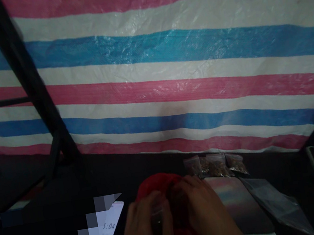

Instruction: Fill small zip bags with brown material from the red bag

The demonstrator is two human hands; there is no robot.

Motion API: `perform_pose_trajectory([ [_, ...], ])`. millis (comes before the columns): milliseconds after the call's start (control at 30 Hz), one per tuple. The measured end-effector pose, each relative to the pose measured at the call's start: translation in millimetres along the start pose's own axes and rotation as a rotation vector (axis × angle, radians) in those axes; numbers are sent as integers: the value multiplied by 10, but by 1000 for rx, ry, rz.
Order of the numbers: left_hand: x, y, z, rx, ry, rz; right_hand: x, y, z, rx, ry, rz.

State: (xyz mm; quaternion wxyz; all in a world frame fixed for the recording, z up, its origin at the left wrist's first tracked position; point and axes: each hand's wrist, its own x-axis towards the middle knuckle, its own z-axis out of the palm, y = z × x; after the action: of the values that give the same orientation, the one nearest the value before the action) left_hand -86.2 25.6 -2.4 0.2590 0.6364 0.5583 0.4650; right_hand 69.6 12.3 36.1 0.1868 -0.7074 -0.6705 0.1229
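Note:
My left hand (pixel 147 231) and my right hand (pixel 208 215) meet at the bottom middle of the head view, over a red cloth-like bundle (pixel 159 183). Between the fingers of my left hand sits a small clear plastic bag (pixel 157 213) with something dark at its bottom. My right hand touches the red bundle and the bag's edge. The scene is dim and blurred, so the exact grip is hard to make out.
Small clear packets of brownish bits (pixel 217 164) lie in a row behind my hands. A flat shiny plate (pixel 240 200) and a plastic sheet (pixel 276 203) lie to the right. A lit phone (pixel 110 225) lies left. A striped tarpaulin (pixel 166 63) hangs behind, with black poles (pixel 31 86).

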Motion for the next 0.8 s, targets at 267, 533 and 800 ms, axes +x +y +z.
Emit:
perform_pose_trajectory([
  [267,502,38,-34,-53,-236,-53,36,59,-20,-28,-29,-42],
  [533,588,37,-106,-252,-324,-300,133,-25,75,-105,71,16],
  [800,545,-103,-185,-466,-260,-567,122,-59,118,-59,10,-19],
])
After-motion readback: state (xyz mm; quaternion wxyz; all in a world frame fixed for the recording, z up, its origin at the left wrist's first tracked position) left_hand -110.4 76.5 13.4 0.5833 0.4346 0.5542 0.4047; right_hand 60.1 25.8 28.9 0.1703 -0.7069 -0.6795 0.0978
